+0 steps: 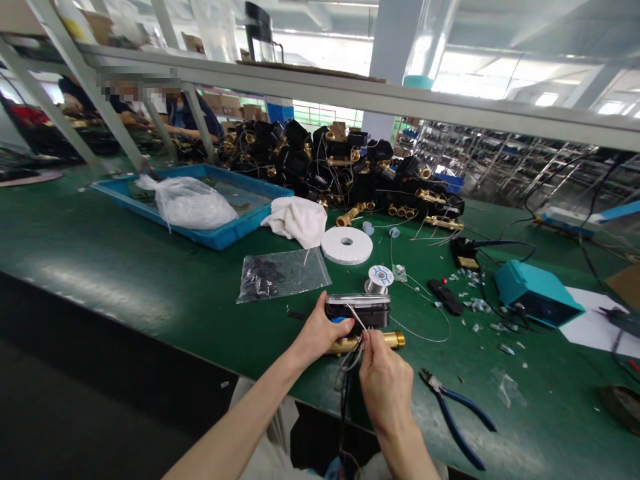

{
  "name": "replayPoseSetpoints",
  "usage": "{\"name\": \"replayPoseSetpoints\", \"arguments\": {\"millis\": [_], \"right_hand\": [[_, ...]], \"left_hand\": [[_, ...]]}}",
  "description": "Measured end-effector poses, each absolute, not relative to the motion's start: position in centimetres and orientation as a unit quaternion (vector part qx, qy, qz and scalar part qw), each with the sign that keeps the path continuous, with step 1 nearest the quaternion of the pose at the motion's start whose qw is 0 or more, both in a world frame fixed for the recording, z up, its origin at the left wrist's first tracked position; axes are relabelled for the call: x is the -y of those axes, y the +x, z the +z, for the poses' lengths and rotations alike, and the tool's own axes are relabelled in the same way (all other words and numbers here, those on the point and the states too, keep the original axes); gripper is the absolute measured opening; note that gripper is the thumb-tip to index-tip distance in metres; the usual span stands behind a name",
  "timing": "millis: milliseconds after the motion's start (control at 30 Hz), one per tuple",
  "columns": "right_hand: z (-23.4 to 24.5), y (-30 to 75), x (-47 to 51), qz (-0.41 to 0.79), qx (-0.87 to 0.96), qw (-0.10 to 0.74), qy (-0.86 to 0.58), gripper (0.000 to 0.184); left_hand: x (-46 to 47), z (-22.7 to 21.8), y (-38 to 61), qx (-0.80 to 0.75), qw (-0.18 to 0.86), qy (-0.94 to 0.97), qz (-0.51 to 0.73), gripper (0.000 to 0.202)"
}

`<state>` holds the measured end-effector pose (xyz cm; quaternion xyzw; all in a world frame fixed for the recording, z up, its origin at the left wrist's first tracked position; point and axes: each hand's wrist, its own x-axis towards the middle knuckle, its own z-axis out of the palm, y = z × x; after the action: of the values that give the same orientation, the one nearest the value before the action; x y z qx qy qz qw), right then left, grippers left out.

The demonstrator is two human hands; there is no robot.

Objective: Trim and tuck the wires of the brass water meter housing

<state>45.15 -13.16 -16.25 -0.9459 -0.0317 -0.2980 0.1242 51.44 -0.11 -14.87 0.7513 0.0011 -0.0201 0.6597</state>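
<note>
My left hand is closed round the left side of a black meter housing with a clear lid, thumb on its front near a blue patch. Under the housing runs a brass pipe fitting with a threaded end. At the front of the housing, my right hand pinches a thin pale strip, slanting up to the left; whether it is a wire or a slim tool I cannot tell. A grey cable loops below the fingers. Blue-handled cutting pliers lie open to the right.
Behind stand a solder spool, a white tape roll, a plastic bag, a white cloth and a blue tray. Brass-and-black meters are piled farther back. A teal box and scraps lie right. People work far left.
</note>
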Motion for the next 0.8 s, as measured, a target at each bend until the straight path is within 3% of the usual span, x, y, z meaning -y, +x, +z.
{"name": "replayPoseSetpoints", "arguments": {"millis": [467, 700, 800], "right_hand": [[-10.2, 47.7, 11.5, -0.191, -0.029, 0.076, -0.978, 0.031], [-7.3, 50.5, 12.0, -0.124, -0.033, 0.07, -0.989, 0.033], [-7.2, 50.8, 12.6, -0.109, -0.03, 0.081, -0.99, 0.034]], "left_hand": [[0.3, -14.7, 50.4, 0.075, 0.669, 0.74, -0.011, 0.071], [0.7, -15.2, 49.1, 0.025, 0.679, 0.733, -0.021, 0.108], [0.7, -15.8, 49.2, 0.03, 0.686, 0.727, -0.023, 0.104]]}}
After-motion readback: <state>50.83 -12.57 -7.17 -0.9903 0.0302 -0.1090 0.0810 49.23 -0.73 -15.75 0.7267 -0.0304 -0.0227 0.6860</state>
